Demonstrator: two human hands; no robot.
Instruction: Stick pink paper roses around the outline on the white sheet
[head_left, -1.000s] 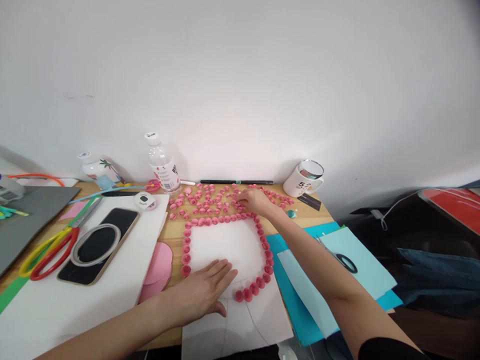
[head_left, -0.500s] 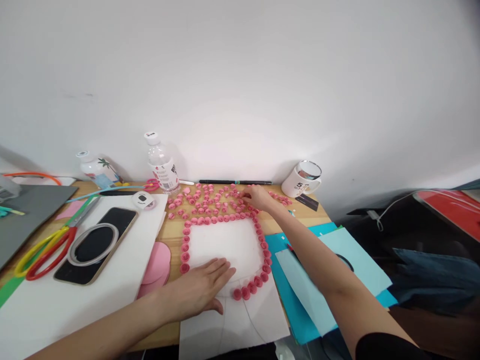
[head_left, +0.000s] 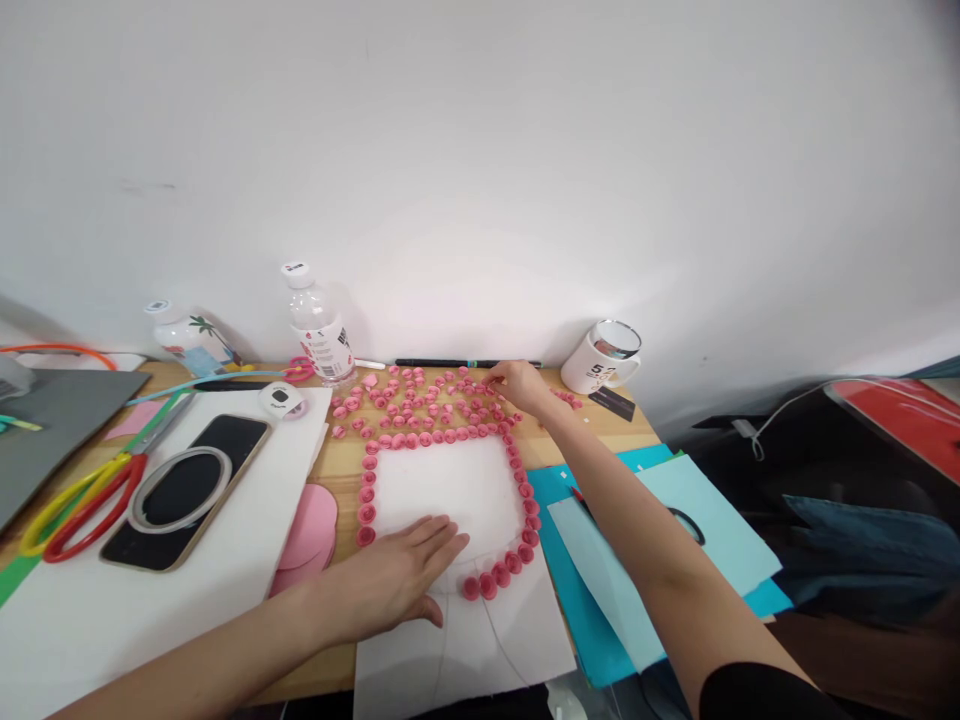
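A white sheet (head_left: 450, 480) with faint drawn lines lies in front of me. Small pink rolled paper roses (head_left: 366, 494) run along its left, top and right sides and curve inward at the lower right. My left hand (head_left: 405, 580) rests flat on the lower left of the sheet, fingers stretched out. Behind the sheet lies a scatter of loose pink paper roses (head_left: 409, 400). My right hand (head_left: 517, 388) reaches to the right part of this scatter, fingertips pinched down among the roses. Whatever is between those fingertips is too small to make out.
At the back stand a clear bottle (head_left: 322, 335) and a white mug (head_left: 600, 358), with a black pen (head_left: 465, 363) between. On the left are scissors (head_left: 94, 510), a phone (head_left: 187, 490) and pink paper circles (head_left: 311, 530). Blue sheets (head_left: 720, 530) lie under my right arm.
My right hand has shifted slightly among the loose roses, its fingers still drawn together. My left hand stays flat on the sheet. The whole view has slid a little to the left.
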